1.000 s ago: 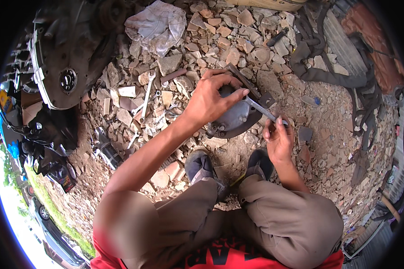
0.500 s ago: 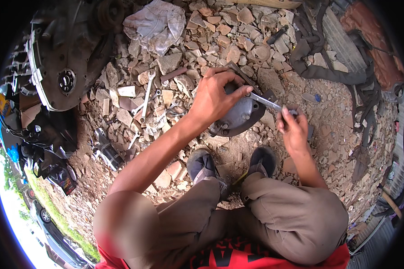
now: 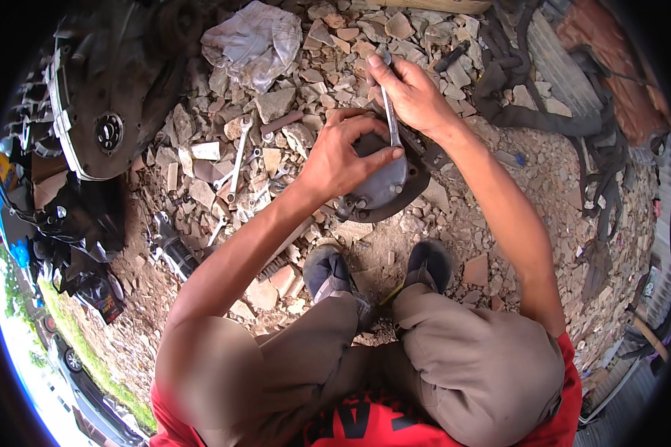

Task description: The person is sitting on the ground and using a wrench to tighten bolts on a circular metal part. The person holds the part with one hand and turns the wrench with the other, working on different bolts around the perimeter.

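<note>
Presently, right hand (image 3: 412, 95) closes around a wrench (image 3: 391, 115), far end; near end sits over the metal housing (image 3: 384, 177), on rubble (image 3: 277, 104) beyond the shoes (image 3: 429, 267). Left hand (image 3: 341, 155) curls over the housing's left side, fingertips' hold unclear. Work looks unfinished: near-edge bolts (image 3: 361, 203) sit in place, tightness unreadable.

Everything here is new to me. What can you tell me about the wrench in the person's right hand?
The wrench is slim, straight and silvery, apparently bare metal with a slight shine. The right hand grips its far end; its near end lies over the grey metal housing, close by the thumb of the left hand. It points away from the person, leaning slightly left. The exact shape of its ends is hard to make out.
</note>
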Demonstrator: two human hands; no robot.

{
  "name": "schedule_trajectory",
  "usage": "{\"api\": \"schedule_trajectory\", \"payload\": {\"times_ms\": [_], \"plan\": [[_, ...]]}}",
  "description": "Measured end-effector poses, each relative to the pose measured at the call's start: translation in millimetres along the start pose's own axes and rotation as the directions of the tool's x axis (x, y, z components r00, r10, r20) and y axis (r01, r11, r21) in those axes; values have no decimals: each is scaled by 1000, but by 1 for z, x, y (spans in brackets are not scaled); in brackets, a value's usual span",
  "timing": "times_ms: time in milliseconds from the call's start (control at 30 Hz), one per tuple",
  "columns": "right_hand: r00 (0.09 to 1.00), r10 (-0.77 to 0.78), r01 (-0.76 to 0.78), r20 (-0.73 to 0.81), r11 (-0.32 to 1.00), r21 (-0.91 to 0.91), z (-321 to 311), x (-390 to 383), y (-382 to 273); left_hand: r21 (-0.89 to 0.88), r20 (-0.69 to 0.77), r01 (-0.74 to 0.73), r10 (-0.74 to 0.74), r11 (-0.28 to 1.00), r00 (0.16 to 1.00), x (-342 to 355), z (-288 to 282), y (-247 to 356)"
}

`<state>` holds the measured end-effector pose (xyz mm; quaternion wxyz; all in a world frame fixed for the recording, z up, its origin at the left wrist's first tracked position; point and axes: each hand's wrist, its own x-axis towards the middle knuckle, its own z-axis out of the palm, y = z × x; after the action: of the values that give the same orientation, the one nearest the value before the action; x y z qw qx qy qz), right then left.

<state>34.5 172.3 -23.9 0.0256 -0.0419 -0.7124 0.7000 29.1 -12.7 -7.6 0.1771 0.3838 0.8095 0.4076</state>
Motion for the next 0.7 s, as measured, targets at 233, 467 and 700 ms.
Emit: {"api": "schedule_trajectory", "payload": {"times_ms": [233, 467, 700], "plan": [[991, -80, 81, -108, 997, 8, -23, -28, -32, 16, -1, -73, 73, 997, 997, 0, 0, 0], [899, 196, -56, -392, 938, 341, -34, -104, -13, -67, -8, -15, 14, 998, 1000, -5, -2, -4], [785, 280, 132, -552, 796, 591, -5, -177, 19, -76, -8, 36, -36, 996, 999, 0, -1, -3]]}}
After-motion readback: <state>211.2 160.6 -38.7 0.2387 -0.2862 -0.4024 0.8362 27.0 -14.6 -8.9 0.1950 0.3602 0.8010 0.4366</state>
